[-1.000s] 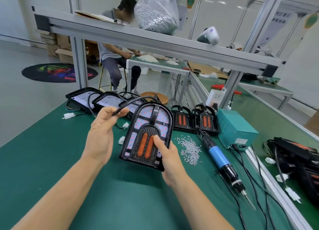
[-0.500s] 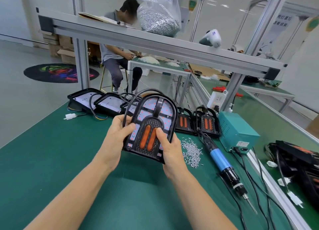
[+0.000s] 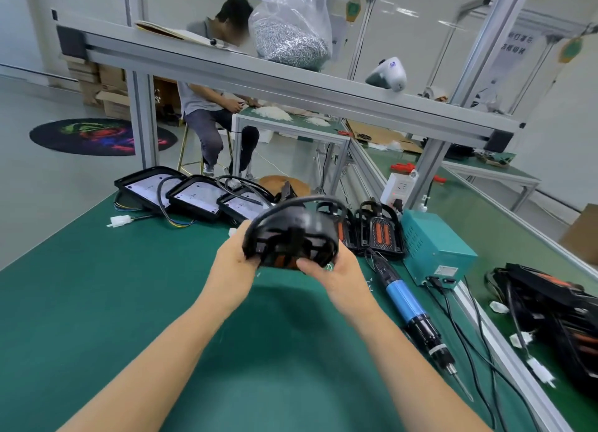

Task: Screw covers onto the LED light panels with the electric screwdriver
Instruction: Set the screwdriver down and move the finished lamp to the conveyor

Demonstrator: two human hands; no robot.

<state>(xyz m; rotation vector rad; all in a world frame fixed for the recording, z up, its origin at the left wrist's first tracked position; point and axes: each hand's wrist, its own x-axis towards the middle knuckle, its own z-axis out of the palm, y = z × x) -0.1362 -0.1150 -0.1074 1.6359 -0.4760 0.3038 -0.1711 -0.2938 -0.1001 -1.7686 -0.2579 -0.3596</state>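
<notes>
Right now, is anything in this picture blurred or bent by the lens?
Head view: the light panel held in the left hand and right hand is smeared by motion, its detail lost; the electric screwdriver on the green table stays sharp. The wide lens bows the overhead frame beam and stretches the forearms.

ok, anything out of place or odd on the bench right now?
Nothing damaged that shows. The electric screwdriver lies unused on the green mat while both the left hand and right hand hold a blurred light panel tilted up off the mat.
</notes>
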